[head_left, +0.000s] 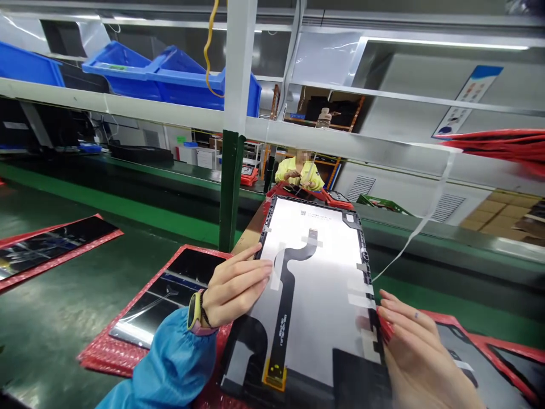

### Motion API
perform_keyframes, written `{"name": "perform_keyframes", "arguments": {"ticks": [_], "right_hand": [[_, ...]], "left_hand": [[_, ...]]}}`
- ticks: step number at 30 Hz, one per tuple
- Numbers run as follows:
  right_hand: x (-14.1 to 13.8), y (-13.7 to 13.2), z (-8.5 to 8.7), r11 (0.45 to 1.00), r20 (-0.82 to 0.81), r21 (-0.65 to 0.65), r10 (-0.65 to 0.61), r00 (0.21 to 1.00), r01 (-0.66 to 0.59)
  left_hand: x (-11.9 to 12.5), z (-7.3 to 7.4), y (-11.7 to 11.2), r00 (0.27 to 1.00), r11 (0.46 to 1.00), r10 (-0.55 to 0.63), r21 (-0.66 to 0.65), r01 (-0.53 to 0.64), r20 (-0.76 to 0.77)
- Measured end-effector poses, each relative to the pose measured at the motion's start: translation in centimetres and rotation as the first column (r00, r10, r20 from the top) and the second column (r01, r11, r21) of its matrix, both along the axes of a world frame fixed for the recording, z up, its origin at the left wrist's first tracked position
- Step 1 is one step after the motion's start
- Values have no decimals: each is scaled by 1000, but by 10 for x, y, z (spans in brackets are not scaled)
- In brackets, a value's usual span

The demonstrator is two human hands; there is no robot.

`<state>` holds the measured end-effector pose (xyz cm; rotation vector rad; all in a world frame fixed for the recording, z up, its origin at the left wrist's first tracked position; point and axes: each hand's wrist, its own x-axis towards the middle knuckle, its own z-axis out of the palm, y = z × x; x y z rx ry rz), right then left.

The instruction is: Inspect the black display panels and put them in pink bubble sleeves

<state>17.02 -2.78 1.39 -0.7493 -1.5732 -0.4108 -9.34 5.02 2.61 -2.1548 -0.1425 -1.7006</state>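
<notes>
Between my hands, a tablet screen panel (317, 301) is tilted up with its pale back toward me. A dark ribbon cable (286, 301) winds down it to a yellow-edged connector near the bottom. My left hand (236, 287) grips the left edge, fingers lying over onto the back. At the opposite edge, my right hand (419, 346) holds the panel's side, its thumb hidden. Under and left of my left forearm, a dark glossy screen (170, 292) rests on red bubble wrap (106, 352).
Farther left lies another screen (63, 244) on red wrap. More panels (481, 363) in red wrap are at the right. A post (232, 187) rises behind my left hand; blue bins (162, 76) stand on the shelf above. Across the bench sits a person in yellow (300, 170).
</notes>
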Motion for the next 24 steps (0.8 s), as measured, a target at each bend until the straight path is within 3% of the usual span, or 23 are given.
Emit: {"name": "perform_keyframes", "arguments": {"ticks": [2,5,9,14,19,21,22,24], "right_hand": [[-3,1,2,994,-17,107,20,1000,-18],[-7,1,5,988,-51,155,8,999,0],[-8,-2,4,996,-112,93,9,994,1],[-10,-5,3,999,-153,5,-34,988,35],[-10,-8,12,1000,-140,2,-4,990,4],[-7,-9,13,998,-144,-18,64,988,-67],[-6,-10,13,992,-162,-44,108,981,-116],[-3,-8,8,969,-243,-149,156,957,-196]], "left_hand": [[1,0,-1,1000,1000,-10,6,10,-2],[1,1,-2,1000,999,-15,39,15,2],[0,1,-4,1000,999,3,38,-3,-14],[-3,2,-8,1000,998,13,-64,-13,3],[4,2,-9,993,988,-115,-98,117,27],[6,2,-10,971,953,-225,-189,237,82],[7,2,-11,952,911,-278,-280,303,126],[6,3,-11,919,756,-313,-523,394,241]]}}
